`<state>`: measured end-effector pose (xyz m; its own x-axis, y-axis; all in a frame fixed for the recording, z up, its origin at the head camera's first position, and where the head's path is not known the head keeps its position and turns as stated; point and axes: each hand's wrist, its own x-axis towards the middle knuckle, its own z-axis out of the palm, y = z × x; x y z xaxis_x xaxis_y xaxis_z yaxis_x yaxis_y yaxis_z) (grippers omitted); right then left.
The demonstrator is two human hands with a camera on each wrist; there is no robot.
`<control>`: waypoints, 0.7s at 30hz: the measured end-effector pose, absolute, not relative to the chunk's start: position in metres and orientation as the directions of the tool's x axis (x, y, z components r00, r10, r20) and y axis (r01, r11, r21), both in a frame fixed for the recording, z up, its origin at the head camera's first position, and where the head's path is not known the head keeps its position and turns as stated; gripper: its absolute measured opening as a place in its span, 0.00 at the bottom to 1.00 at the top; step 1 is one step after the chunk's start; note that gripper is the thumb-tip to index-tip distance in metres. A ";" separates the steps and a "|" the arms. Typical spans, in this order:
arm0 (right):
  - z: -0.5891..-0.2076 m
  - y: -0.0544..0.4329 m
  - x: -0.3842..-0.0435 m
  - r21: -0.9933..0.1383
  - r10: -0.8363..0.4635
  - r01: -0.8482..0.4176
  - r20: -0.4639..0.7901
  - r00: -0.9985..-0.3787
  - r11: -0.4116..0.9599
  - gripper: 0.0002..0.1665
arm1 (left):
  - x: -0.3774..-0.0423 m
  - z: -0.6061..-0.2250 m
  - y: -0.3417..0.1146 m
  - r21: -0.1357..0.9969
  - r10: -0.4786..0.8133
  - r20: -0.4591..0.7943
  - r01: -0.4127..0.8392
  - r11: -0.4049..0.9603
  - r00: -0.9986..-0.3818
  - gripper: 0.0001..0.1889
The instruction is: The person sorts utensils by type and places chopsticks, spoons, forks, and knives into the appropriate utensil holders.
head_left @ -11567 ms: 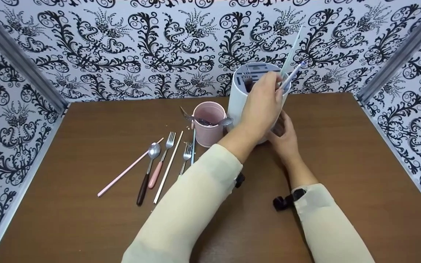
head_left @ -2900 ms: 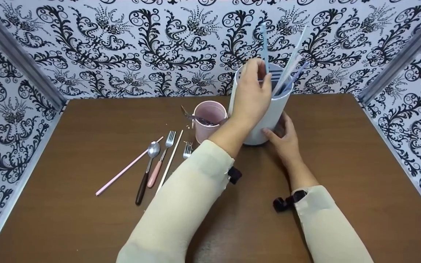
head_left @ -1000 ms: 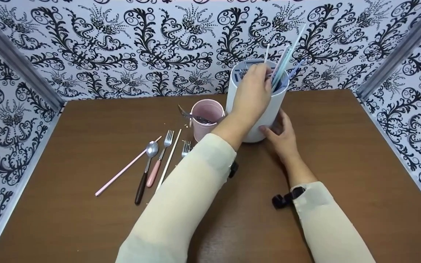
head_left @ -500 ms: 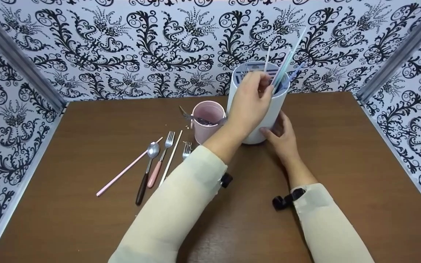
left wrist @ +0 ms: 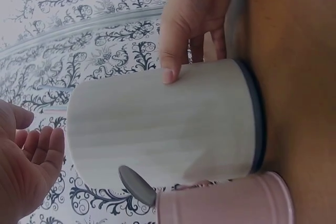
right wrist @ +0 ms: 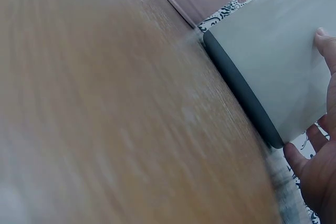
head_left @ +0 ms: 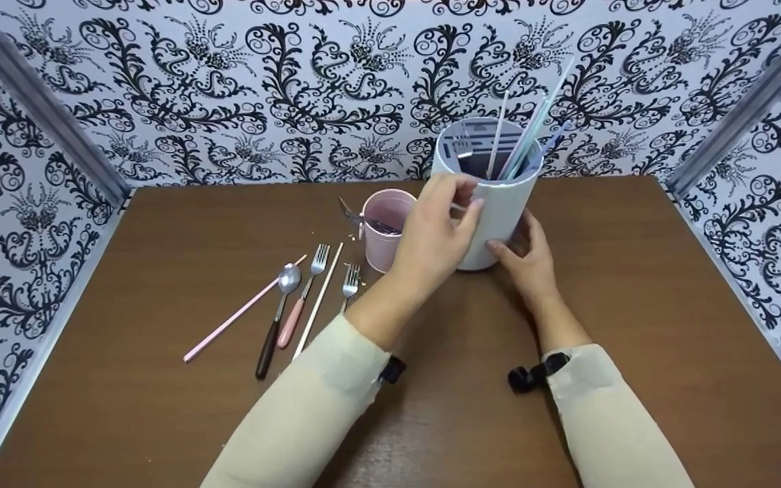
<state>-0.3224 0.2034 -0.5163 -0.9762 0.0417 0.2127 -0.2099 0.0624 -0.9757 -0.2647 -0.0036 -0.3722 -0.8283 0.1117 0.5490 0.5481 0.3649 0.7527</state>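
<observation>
Left hand (head_left: 434, 230) is lower than in the previous frame, drawn back from the mouth of the white cylinder (head_left: 499, 220); fingers loosely bent, holding nothing, apart from its wall in the left wrist view. Cylinder stands near the table's (head_left: 634, 305) far edge, right of middle. Right hand (head_left: 528, 263) grips its lower right side, thumb in front. Inside: a pale stick (head_left: 498, 132), a bundle of leaning coloured sticks (head_left: 531, 135), a fork (head_left: 462, 146) at left. Pink pail (head_left: 380, 254) just beside, a spoon bowl (left wrist: 135, 184) projecting past its rim. Counting in from the table's left edge: pink stick (head_left: 228, 325), dark-handled spoon (head_left: 269, 346), pink-handled fork (head_left: 291, 322), light stick (head_left: 319, 303), second fork (head_left: 350, 281) partly behind the sleeve (head_left: 302, 413).
</observation>
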 end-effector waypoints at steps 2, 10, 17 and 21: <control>-0.516 0.204 -0.322 -0.976 0.049 -0.203 0.207 -0.977 0.073 0.53 | -0.258 -0.377 -0.009 0.750 0.114 0.555 0.555 0.359 -0.824 0.11; -0.517 0.201 -0.323 -0.972 0.055 -0.228 0.231 -0.971 0.064 0.52 | -0.235 -0.407 -0.034 0.707 0.090 0.590 0.567 0.422 -0.802 0.10; -0.516 0.201 -0.323 -0.975 0.057 -0.218 0.221 -0.974 0.046 0.52 | -0.221 -0.435 -0.054 0.712 0.060 0.579 0.540 0.448 -0.813 0.09; -0.516 0.201 -0.323 -0.976 0.058 -0.211 0.214 -0.975 0.048 0.53 | -0.215 -0.446 -0.060 0.732 0.049 0.549 0.508 0.455 -0.835 0.09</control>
<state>-0.3229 0.2014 -0.5162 -0.9752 0.0584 0.2136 -0.2110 0.0481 -0.9763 -0.2155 -0.0604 -0.4465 -0.8345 0.0494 0.5488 0.5080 0.4545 0.7317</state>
